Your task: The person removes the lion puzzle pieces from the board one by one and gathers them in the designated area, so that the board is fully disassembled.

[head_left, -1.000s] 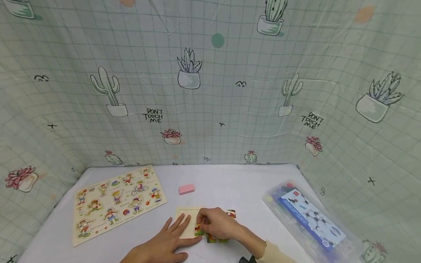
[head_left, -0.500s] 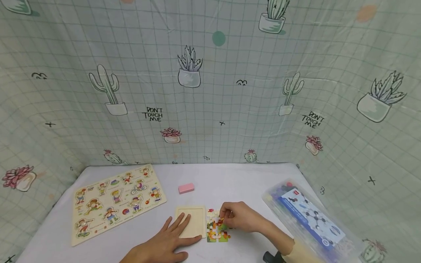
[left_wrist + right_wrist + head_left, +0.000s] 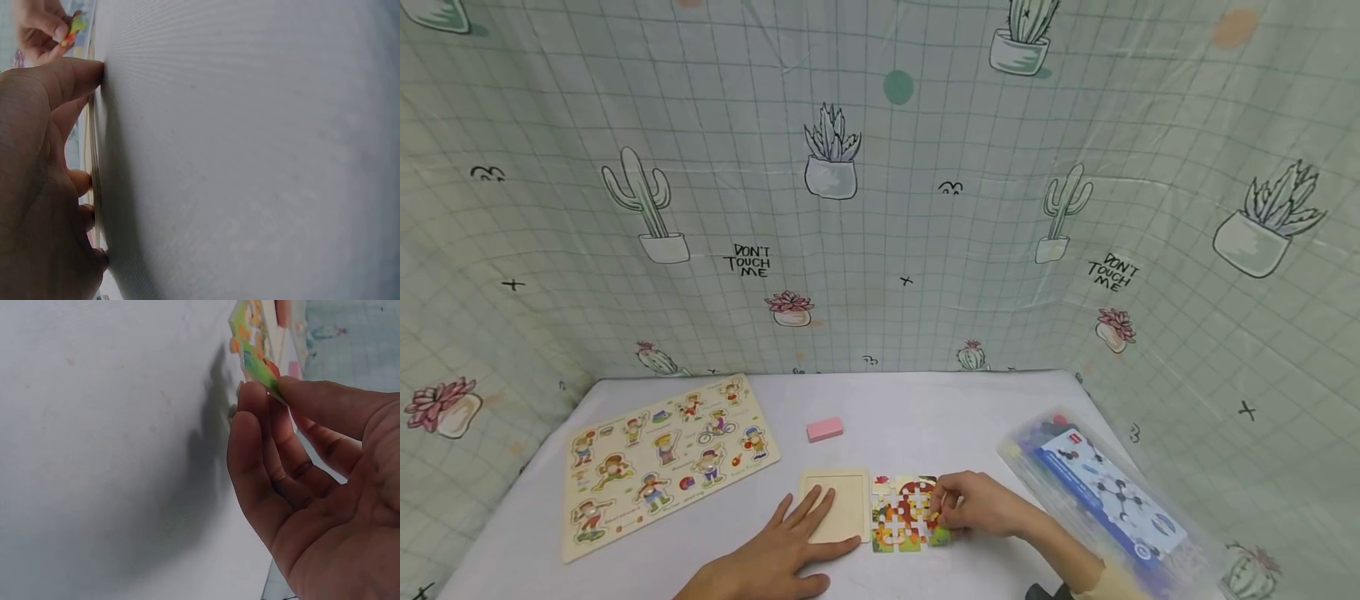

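Observation:
My left hand (image 3: 782, 554) lies with fingers spread across the left part of a shallow wooden puzzle tray (image 3: 844, 504). Right of that tray, jigsaw pieces (image 3: 898, 510) with a colourful printed picture are laid out in a square on the table, with small gaps among them. At the square's lower right corner my right hand (image 3: 977, 504) pinches a green jigsaw piece (image 3: 261, 370) between thumb and fingers. The right wrist view shows this piece tilted beside the others. My right hand covers part of the square's right edge in the head view.
A larger wooden board (image 3: 666, 462) with printed children figures lies at the left. Behind the tray sits a pink block (image 3: 825, 429). A clear plastic case (image 3: 1097, 492) with a blue label stands at the right. A patterned curtain (image 3: 880, 208) hangs behind the table.
My right hand has moved from over the tray to the right side of the jigsaw square, and now holds a piece at its lower right corner. The left hand has stayed put.

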Demonstrator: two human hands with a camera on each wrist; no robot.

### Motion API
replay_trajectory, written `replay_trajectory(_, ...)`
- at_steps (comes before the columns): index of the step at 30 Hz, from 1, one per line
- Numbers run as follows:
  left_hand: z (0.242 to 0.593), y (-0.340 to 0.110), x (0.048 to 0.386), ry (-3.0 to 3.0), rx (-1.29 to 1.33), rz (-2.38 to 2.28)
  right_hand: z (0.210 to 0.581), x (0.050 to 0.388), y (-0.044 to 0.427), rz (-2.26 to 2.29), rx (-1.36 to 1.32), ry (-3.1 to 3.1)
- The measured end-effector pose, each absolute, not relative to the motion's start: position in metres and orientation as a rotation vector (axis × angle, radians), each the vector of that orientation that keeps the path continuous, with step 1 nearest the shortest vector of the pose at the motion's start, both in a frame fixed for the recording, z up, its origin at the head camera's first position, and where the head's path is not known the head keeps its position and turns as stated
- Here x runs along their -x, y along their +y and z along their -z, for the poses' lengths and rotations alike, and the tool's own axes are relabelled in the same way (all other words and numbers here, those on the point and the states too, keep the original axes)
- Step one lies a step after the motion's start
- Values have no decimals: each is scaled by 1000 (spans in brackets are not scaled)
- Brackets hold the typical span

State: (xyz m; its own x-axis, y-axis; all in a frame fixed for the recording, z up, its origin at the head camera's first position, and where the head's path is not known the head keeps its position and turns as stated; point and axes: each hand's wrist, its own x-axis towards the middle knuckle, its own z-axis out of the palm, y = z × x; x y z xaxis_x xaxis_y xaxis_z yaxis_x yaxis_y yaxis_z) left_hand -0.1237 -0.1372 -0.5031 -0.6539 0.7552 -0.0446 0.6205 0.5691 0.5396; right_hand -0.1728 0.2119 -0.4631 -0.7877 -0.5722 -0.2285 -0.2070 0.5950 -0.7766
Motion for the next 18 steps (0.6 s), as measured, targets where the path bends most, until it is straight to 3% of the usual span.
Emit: replay_trajectory(18, 502, -137, 123, 2547, -1118, -698, 474, 167, 205, 1088, 535, 2389)
